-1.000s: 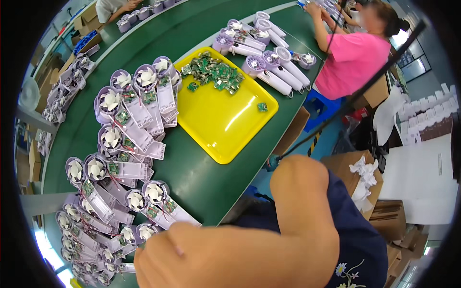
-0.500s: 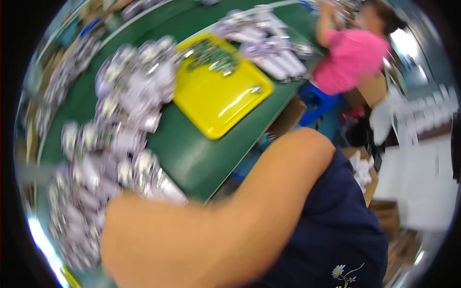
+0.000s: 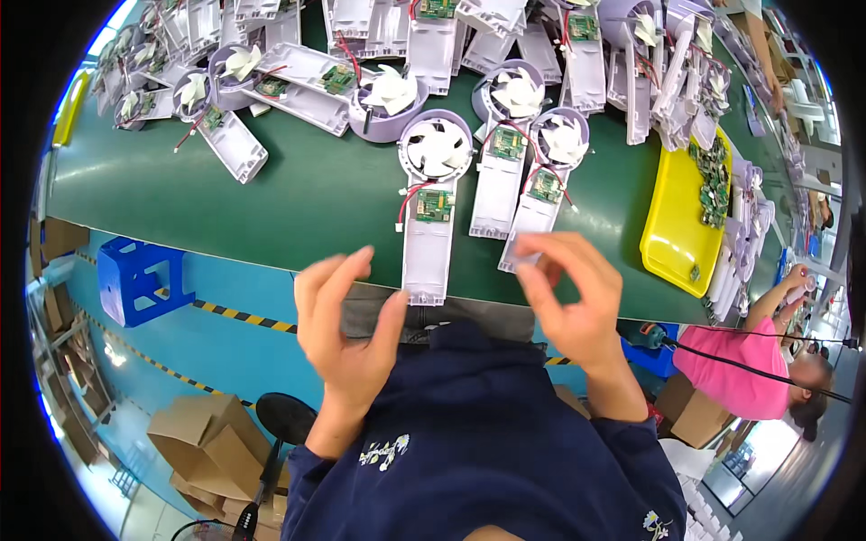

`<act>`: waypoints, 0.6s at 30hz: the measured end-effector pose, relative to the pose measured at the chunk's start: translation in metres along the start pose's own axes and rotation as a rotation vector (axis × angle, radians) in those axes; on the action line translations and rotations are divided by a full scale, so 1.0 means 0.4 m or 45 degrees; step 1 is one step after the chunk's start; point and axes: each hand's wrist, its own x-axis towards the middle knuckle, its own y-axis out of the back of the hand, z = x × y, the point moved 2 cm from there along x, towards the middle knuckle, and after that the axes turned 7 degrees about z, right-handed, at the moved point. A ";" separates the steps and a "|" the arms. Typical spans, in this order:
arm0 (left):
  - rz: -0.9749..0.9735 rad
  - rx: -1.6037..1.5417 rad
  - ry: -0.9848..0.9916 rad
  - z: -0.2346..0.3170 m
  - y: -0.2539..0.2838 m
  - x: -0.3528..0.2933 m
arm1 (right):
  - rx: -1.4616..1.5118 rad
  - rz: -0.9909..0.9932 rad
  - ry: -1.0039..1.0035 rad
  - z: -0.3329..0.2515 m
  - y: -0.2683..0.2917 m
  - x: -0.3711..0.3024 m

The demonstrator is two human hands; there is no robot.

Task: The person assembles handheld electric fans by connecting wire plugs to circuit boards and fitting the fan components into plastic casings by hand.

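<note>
Just in front of me lies a lilac handheld fan housing (image 3: 428, 252), its white blades (image 3: 437, 148) at the far end and a green circuit board (image 3: 435, 206) with red and black wires on its handle. My left hand (image 3: 347, 325) hovers by the near end of that handle, thumb and fingers apart, holding nothing. My right hand (image 3: 577, 293) is open too, its fingers loosely curved beside the near end of another fan housing (image 3: 532, 221); whether they touch it I cannot tell. A third fan housing (image 3: 496, 194) lies between these two.
Several more fan housings (image 3: 307, 99) are heaped along the far side of the green table (image 3: 298, 216). To the right sits a yellow tray (image 3: 672, 216) with circuit boards (image 3: 713, 185). An electric screwdriver (image 3: 642, 334) is by the table's edge. A person in pink (image 3: 735, 370) works farther right.
My view has swung from the right part of the table to the fan housings before me. Both hands now show, where earlier a blurred arm crossed the picture.
</note>
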 end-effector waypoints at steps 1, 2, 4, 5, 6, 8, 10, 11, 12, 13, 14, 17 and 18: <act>-0.003 0.069 -0.035 0.007 -0.020 0.013 | -0.083 0.106 0.016 0.002 0.006 0.014; -0.031 0.005 0.001 0.015 -0.034 0.017 | -0.062 0.218 -0.002 0.015 0.012 0.017; -0.128 -0.100 -0.031 0.043 -0.062 0.017 | 0.078 0.408 -0.017 0.070 0.025 0.010; -0.181 -0.144 -0.058 0.074 -0.087 0.024 | 0.132 0.438 -0.102 0.093 0.032 0.009; -0.275 -0.165 -0.043 0.092 -0.112 0.026 | 0.194 0.466 -0.189 0.113 0.035 0.012; -0.454 -0.153 -0.076 0.122 -0.176 0.023 | 0.168 0.246 -0.169 0.134 0.048 0.036; -0.553 -0.015 -0.199 0.133 -0.236 0.021 | 0.129 -0.029 -0.112 0.145 0.069 0.052; -0.551 0.085 -0.258 0.137 -0.256 0.018 | 0.185 -0.077 -0.110 0.146 0.073 0.053; -0.555 0.132 -0.271 0.133 -0.272 0.012 | 0.246 -0.119 -0.109 0.151 0.075 0.053; -0.517 0.141 -0.259 0.129 -0.282 0.014 | 0.312 -0.132 -0.112 0.145 0.070 0.054; -0.480 0.152 -0.246 0.127 -0.290 0.019 | 0.316 -0.129 -0.111 0.151 0.074 0.060; -0.478 0.278 -0.272 0.125 -0.294 0.018 | 0.185 -0.194 0.017 0.169 0.078 0.080; -0.487 0.354 -0.301 0.125 -0.294 0.017 | 0.112 -0.200 0.103 0.169 0.081 0.089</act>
